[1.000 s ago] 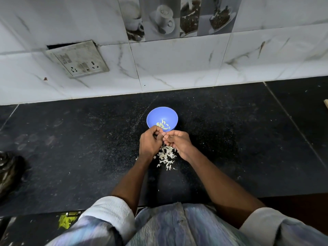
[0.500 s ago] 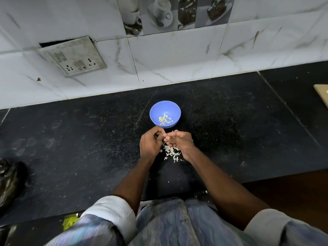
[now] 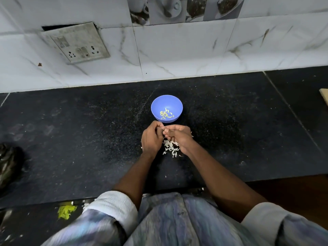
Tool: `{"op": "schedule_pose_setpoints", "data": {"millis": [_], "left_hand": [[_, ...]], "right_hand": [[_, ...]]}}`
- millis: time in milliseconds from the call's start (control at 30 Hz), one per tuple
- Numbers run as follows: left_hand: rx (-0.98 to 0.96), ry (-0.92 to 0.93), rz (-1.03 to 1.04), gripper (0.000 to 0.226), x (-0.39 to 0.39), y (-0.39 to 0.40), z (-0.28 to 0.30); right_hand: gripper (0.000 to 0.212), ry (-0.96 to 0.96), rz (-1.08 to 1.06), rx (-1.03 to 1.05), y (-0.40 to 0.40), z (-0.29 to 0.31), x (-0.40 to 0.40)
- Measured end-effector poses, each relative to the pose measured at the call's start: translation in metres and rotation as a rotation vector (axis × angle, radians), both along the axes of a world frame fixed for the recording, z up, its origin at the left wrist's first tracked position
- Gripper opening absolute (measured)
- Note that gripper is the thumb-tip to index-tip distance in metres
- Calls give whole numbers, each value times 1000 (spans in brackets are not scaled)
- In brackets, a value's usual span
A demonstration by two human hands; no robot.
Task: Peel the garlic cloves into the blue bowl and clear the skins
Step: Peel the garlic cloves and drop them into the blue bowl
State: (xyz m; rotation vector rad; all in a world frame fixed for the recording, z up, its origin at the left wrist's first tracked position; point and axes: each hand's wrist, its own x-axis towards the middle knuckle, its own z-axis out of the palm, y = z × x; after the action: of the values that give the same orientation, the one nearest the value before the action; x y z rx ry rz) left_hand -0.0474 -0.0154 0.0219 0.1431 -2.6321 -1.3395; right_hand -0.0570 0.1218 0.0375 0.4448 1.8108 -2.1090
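A small blue bowl [image 3: 166,108] stands on the black counter and holds several pale peeled garlic cloves [image 3: 166,114]. Just in front of it, my left hand [image 3: 151,137] and my right hand [image 3: 177,136] meet fingertip to fingertip, both with curled fingers pinching a garlic clove that is almost wholly hidden between them. A pile of white garlic skins [image 3: 171,147] lies on the counter under and between my hands.
The black stone counter [image 3: 71,139] runs to a white tiled wall with a switch plate [image 3: 75,42]. A dark object [image 3: 8,164] lies at the far left, and a pale board corner [image 3: 324,96] shows at the right edge. The counter's front edge is close to my body.
My hands stay together in front of the bowl with small finger movements. The camera has shifted, so the bowl and hands sit slightly differently in view.
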Motion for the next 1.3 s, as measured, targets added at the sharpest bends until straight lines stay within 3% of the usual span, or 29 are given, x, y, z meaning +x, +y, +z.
{"op": "schedule_pose_setpoints", "data": {"millis": [133, 300, 567, 967, 1300], "left_hand": [[224, 17, 25, 10, 3, 8, -8], [490, -91, 125, 9, 10, 9, -13], [673, -266, 199, 13, 5, 12, -8], [673, -387, 227, 8, 5, 11, -10], [560, -350, 186, 18, 12, 18, -14]], "right_hand": [[15, 20, 24, 39, 3, -3, -7], [11, 1, 37, 95, 3, -7, -8], [13, 105, 30, 137, 9, -17, -6], [16, 191, 28, 191, 12, -25, -7], [11, 184, 74, 176, 17, -22, -2]]}}
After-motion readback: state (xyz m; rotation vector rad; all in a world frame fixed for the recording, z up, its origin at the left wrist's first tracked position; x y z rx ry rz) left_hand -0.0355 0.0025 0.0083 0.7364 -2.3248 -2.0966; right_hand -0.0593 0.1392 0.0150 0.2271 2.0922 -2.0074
